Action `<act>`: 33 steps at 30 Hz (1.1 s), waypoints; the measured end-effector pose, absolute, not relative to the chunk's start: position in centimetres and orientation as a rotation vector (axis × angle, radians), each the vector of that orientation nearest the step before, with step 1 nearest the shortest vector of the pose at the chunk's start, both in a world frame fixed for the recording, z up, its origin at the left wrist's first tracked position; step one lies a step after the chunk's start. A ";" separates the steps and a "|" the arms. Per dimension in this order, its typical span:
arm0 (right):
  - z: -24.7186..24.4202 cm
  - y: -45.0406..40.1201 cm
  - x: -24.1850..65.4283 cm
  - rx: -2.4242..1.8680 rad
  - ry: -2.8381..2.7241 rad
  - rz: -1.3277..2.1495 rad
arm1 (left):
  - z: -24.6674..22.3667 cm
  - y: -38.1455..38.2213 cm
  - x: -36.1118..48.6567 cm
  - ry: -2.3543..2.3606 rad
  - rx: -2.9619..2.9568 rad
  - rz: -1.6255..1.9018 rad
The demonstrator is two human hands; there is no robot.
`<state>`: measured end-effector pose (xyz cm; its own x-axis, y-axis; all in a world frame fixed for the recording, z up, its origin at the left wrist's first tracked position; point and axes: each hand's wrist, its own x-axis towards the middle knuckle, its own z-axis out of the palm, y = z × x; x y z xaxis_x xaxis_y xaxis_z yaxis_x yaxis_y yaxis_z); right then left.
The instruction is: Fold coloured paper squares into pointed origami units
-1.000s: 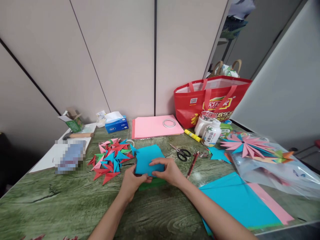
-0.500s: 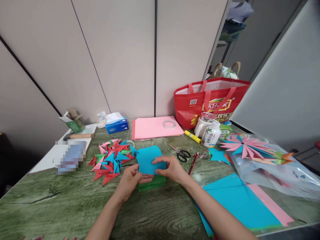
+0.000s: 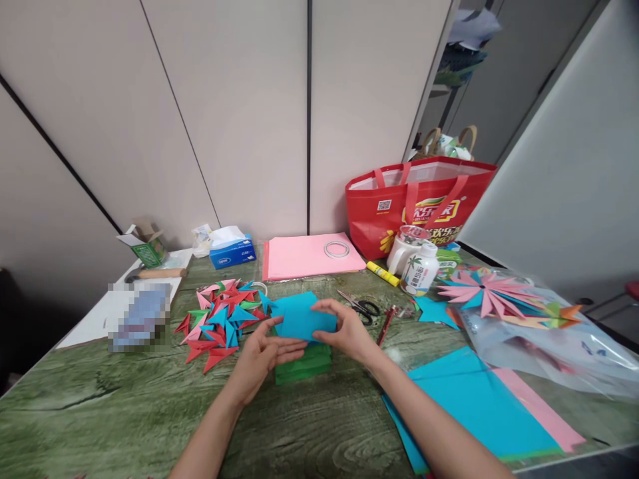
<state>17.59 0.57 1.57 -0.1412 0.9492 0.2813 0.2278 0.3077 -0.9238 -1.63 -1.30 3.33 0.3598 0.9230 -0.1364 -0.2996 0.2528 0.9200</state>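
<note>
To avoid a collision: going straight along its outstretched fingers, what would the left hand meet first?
Going along the near edge of the four-sided blue paper, the left hand would probably meet the right hand, at its thumb; depth is unclear.

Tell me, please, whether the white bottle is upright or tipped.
Upright: the white bottle stands with its cap on top, its base on the table.

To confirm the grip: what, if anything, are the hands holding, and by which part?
Blue paper: the right hand pinches its right edge; the left hand is at its near-left edge, but whether it grips cannot be told.
</note>
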 end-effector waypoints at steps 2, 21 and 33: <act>1.6 0.6 17.5 -1.110 -1.534 0.879 | 3.2 -1.2 -1.5 0.870 0.973 0.986; 1.8 -1.0 15.4 -0.854 -1.700 0.784 | 1.7 -0.9 -1.2 0.895 1.095 1.057; 1.1 -1.1 14.9 -0.869 -1.562 1.003 | 1.8 -1.2 -1.0 1.048 1.219 1.079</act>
<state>14.89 -1.06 1.08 -0.1984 0.9062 0.3734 0.0375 0.3877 -0.9210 -1.04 -1.15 1.84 0.1808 0.9831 -0.0299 -0.0579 0.0410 0.9975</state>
